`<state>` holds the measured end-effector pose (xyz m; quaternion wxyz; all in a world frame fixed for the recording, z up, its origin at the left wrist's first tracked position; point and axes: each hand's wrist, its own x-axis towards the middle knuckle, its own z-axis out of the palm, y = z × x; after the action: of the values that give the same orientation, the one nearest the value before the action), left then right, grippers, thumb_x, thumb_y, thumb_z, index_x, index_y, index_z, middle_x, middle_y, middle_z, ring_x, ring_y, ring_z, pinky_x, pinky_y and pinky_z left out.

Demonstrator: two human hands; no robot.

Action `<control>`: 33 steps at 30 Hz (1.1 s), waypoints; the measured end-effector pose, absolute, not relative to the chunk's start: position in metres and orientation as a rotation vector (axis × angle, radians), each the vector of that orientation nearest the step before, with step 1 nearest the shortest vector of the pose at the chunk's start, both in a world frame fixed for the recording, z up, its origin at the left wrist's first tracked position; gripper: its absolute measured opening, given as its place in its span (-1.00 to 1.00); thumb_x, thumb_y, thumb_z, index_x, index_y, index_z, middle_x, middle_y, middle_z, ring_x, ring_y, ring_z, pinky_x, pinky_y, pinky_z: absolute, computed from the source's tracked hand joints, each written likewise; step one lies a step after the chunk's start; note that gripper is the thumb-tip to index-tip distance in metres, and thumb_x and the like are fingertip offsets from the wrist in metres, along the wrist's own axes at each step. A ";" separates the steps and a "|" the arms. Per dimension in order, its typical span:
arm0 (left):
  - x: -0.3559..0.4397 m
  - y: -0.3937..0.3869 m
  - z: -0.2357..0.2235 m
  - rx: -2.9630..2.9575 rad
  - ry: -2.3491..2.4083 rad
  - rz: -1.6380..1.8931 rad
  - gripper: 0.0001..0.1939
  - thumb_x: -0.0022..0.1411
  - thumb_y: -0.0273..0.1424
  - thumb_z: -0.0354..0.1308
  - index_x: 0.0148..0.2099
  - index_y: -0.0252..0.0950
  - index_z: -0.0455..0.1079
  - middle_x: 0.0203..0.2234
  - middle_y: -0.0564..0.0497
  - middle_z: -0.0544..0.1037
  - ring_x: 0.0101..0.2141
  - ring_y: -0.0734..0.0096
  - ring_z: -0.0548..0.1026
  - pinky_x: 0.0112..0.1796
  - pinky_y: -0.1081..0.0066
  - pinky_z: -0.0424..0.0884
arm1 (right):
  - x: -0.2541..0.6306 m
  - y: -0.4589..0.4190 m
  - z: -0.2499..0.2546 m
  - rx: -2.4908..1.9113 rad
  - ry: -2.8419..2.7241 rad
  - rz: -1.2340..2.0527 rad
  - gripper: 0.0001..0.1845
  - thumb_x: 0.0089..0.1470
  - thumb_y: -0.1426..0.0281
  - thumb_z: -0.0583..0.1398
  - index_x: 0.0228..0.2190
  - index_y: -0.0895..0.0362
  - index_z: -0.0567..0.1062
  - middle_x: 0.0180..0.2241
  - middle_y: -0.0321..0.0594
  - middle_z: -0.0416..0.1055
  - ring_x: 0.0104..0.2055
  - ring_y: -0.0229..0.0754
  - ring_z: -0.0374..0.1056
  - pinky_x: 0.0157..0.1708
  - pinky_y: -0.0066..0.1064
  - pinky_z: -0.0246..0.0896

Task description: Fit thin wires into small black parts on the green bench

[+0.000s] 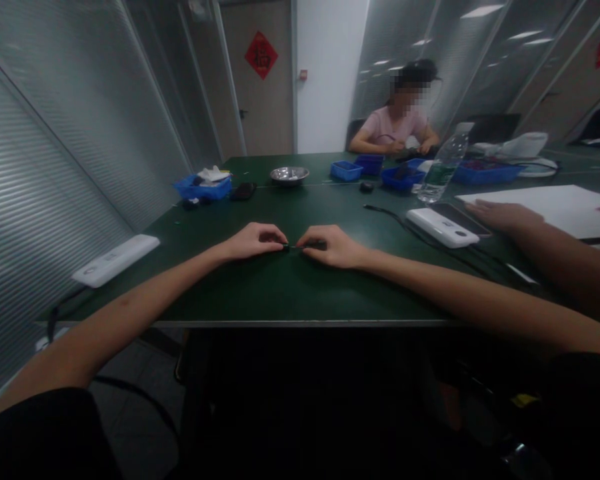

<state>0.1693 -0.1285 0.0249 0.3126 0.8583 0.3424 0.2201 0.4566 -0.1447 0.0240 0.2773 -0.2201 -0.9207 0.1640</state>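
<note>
Over the green table, both hands meet close together in front of me. My left hand [250, 243] is closed, its thumb and fingertips pinching a small black part [286, 247]. Opposite it, my right hand [337, 248] is closed on a slim tool [297, 247] with a thin shaft and what looks like a dark handle. The shaft points left and its tip reaches the black part; whether it touches or enters the part is too small to tell. Fingers hide much of both things.
A steel bowl [289, 175] and a blue bin [203, 187] stand farther back. White power banks [443, 227] lie at right and left, with cables. A bottle [445, 167] stands right. Another person's hand [505, 215] rests by a white board [570, 203]; a person [397, 127] sits opposite.
</note>
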 end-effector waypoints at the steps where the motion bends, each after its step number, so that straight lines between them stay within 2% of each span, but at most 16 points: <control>1: 0.170 -0.130 0.025 2.273 0.880 0.588 -0.64 0.32 -0.18 0.28 0.03 -0.28 0.58 -0.12 -0.11 0.63 -0.17 0.27 0.56 -0.15 0.32 0.45 | 0.456 -0.145 0.024 -0.574 -2.475 0.433 -0.77 0.23 0.43 0.23 -0.09 0.15 0.61 -0.16 -0.14 0.56 -0.18 -0.15 0.44 -0.14 -0.32 0.33; 14: 0.177 -0.135 0.022 2.387 0.701 0.693 -0.73 0.36 -0.25 0.27 0.00 -0.26 0.62 -0.13 -0.12 0.62 -0.12 0.24 0.56 -0.06 0.29 0.44 | 0.452 -0.146 0.018 -0.447 -2.497 0.300 -0.77 0.28 0.45 0.19 -0.05 0.16 0.55 -0.16 -0.11 0.49 -0.14 -0.13 0.42 -0.11 -0.30 0.32; 21: 0.178 -0.136 0.023 2.325 0.758 0.675 -0.65 0.33 -0.20 0.29 0.07 -0.27 0.60 -0.14 -0.11 0.62 -0.16 0.27 0.54 -0.12 0.33 0.43 | 0.452 -0.146 0.017 -0.483 -2.478 0.250 -0.78 0.29 0.45 0.17 -0.04 0.14 0.52 -0.13 -0.10 0.46 -0.14 -0.12 0.41 -0.11 -0.29 0.32; 25: 0.179 -0.134 0.022 2.227 0.813 0.623 -0.59 0.29 -0.17 0.33 0.07 -0.30 0.57 -0.23 -0.08 0.61 -0.26 0.33 0.52 -0.22 0.37 0.41 | 0.452 -0.145 0.016 -0.506 -2.465 0.237 -0.78 0.30 0.44 0.17 -0.04 0.13 0.51 -0.12 -0.09 0.46 -0.13 -0.11 0.41 -0.12 -0.28 0.33; 29: 0.179 -0.131 0.021 2.125 0.814 0.590 -0.49 0.25 -0.16 0.36 0.16 -0.30 0.51 -0.23 -0.07 0.59 -0.25 0.33 0.51 -0.18 0.34 0.43 | 0.452 -0.143 0.014 -0.550 -2.443 0.213 -0.78 0.30 0.44 0.18 -0.04 0.14 0.51 -0.09 -0.08 0.46 -0.12 -0.10 0.42 -0.11 -0.29 0.32; 33: 0.178 -0.130 0.022 2.201 0.823 0.579 -0.54 0.27 -0.14 0.33 0.13 -0.27 0.53 -0.22 -0.06 0.56 -0.26 0.35 0.49 -0.23 0.37 0.41 | 0.451 -0.143 0.013 -0.565 -2.458 0.213 -0.77 0.28 0.44 0.18 -0.03 0.13 0.51 -0.09 -0.08 0.47 -0.11 -0.09 0.42 -0.10 -0.29 0.31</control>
<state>0.1779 -0.1301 0.0220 0.3531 0.8510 0.3180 0.2238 0.4515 -0.1428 0.0131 0.3004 -0.2130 -0.9263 0.0801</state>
